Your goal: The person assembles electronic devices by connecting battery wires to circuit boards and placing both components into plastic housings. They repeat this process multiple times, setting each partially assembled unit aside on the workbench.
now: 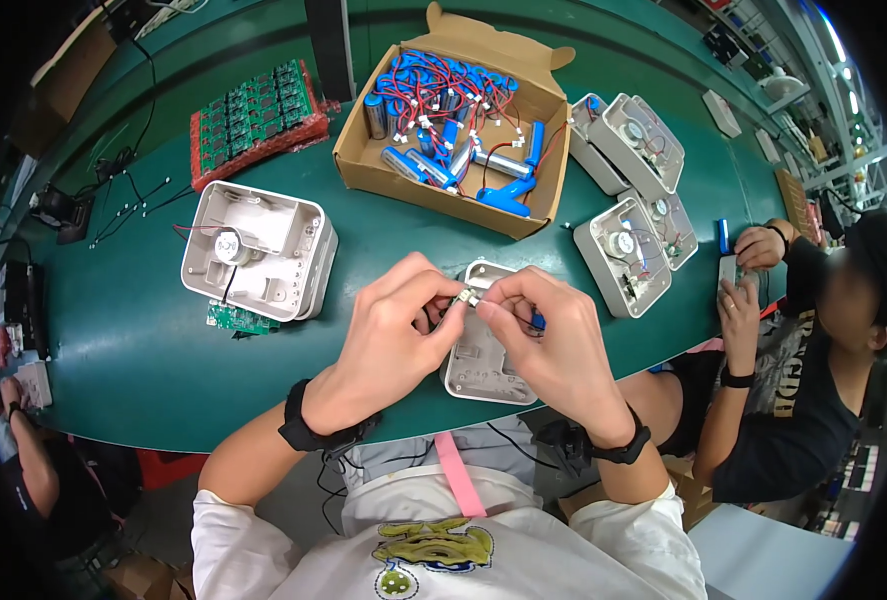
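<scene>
My left hand (392, 322) and my right hand (556, 335) meet over a white plastic housing (494, 388) near the table's front edge. Both hands pinch at a small white connector (467, 297), the left from one side and the right from the other. How its parts fit together is too small to tell. A bit of blue (538, 321), perhaps a battery cell, shows beside my right fingers. My hands hide much of the housing, which lies open side up.
Beyond my hands stands a cardboard box (444, 205) of blue battery cells with red and black leads. Stacked white housings (309, 285) sit left, above a green circuit board (239, 319). More boards (259, 110) lie far left. Open housings (604, 250) and a co-worker's hands (744, 300) are right.
</scene>
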A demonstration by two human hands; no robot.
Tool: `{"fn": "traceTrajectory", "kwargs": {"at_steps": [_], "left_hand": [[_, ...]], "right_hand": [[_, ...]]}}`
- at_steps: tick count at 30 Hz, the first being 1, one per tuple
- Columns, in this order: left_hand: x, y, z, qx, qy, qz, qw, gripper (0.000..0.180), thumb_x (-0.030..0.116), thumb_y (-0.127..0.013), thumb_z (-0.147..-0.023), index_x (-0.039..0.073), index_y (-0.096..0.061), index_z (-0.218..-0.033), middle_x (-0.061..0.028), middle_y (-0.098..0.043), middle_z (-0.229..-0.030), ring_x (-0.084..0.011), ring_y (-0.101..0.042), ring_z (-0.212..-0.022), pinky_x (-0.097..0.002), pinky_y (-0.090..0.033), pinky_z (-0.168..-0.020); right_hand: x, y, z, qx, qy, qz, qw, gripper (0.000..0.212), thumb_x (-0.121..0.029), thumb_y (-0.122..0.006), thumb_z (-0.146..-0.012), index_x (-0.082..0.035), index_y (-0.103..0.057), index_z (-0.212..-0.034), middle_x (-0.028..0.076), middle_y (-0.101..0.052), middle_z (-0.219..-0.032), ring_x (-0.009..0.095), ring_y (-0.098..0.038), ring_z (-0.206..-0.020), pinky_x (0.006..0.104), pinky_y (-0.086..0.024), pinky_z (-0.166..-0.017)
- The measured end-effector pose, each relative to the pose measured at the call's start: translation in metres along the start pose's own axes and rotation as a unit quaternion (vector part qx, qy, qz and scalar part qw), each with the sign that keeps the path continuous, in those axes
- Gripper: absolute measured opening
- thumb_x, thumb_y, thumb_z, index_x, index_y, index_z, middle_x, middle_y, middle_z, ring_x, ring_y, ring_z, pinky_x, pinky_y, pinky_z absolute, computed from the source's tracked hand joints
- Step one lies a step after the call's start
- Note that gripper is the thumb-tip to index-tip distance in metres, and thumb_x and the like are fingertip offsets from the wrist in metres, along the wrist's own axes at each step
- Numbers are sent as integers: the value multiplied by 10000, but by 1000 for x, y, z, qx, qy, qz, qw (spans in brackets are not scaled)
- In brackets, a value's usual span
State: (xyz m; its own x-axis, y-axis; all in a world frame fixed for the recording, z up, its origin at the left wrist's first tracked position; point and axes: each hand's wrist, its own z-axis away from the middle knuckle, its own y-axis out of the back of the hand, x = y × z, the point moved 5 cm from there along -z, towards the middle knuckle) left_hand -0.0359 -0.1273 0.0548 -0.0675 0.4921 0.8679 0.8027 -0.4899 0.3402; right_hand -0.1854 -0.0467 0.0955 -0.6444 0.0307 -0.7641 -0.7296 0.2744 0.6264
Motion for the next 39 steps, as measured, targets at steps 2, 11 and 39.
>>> {"fn": "traceTrajectory", "kwargs": {"at_steps": [2, 11, 39], "left_hand": [[3, -1, 0, 9, -4, -1, 1000, 140, -69, -774, -865, -60, -740, -1001, -91, -669, -923, -105, -613, -628, -250, -497, -560], [7, -2, 1, 10, -38, -26, 999, 167, -105, -767, -845, -63, -735, -1004, -95, -670, -920, -117, -614, -616, -261, -493, -550], [5, 6, -7, -72, 72, -26, 994, 123, -42, -753, -889, -52, -735, -1010, -68, -648, -892, -99, -585, -652, -256, -477, -580]], "right_hand": [[0, -2, 0, -2, -1, 3, 1000, 134, -54, -771, -916, 51, -694, -949, 87, -659, -774, 168, -529, -636, 319, -454, -613], [-1, -4, 0, -26, 8, 50, 998, 96, -52, -728, -924, 19, -663, -930, 93, -675, -787, 239, -590, -659, 365, -441, -687], [22, 41, 2, -46, 38, -39, 997, 253, 24, -825, -821, 6, -705, -1043, 78, -700, -981, 196, -679, -897, 317, -521, -850]]}}
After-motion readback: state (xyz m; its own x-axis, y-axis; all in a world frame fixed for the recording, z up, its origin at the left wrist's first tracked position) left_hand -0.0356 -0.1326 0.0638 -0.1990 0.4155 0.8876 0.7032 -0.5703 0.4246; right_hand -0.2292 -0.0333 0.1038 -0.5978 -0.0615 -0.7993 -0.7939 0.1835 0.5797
